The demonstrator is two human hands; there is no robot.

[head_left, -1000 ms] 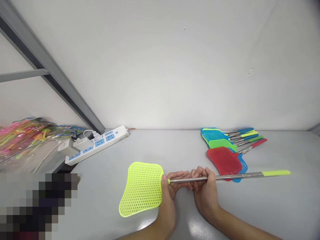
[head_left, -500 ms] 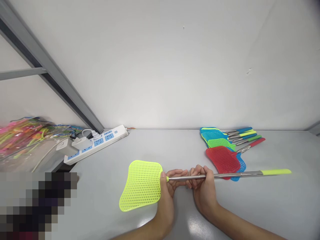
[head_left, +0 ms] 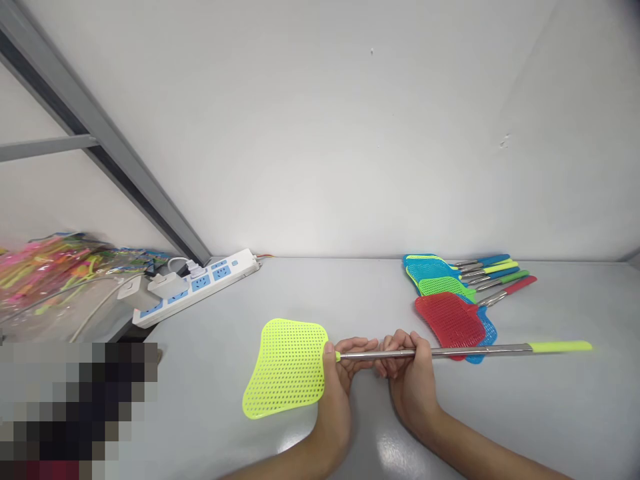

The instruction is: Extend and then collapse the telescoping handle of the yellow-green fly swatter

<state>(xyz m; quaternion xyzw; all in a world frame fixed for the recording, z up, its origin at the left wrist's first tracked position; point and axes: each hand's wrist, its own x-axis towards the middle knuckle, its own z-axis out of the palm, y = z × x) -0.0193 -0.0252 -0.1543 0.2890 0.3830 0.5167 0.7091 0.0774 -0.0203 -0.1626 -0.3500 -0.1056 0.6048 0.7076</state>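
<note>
A yellow fly swatter [head_left: 286,370] with a long metal telescopic rod is held level above the grey table, its perforated head to the left and its yellow grip to the right. My left hand [head_left: 340,380] closes on the rod's left end, with the thumb against the edge of the head. Around the middle of the rod my right hand [head_left: 413,373] is closed, fingers curled over it. Behind the rod's right part lies a red fly swatter [head_left: 450,320], overlapping a blue one [head_left: 490,333]. Some fingers are partly hidden behind the rod.
More swatters, among them a green one [head_left: 443,287], lie in a pile by the wall. A white power strip [head_left: 200,288] with plugged-in adapters and cables stands at the left. Beyond it are colourful items in clear plastic bags [head_left: 60,273]. A grey metal post [head_left: 115,147] slants at the left.
The whole view has shifted slightly to the right. Both hands keep the same hold on the yellow fly swatter, with no clear movement relative to the table.
</note>
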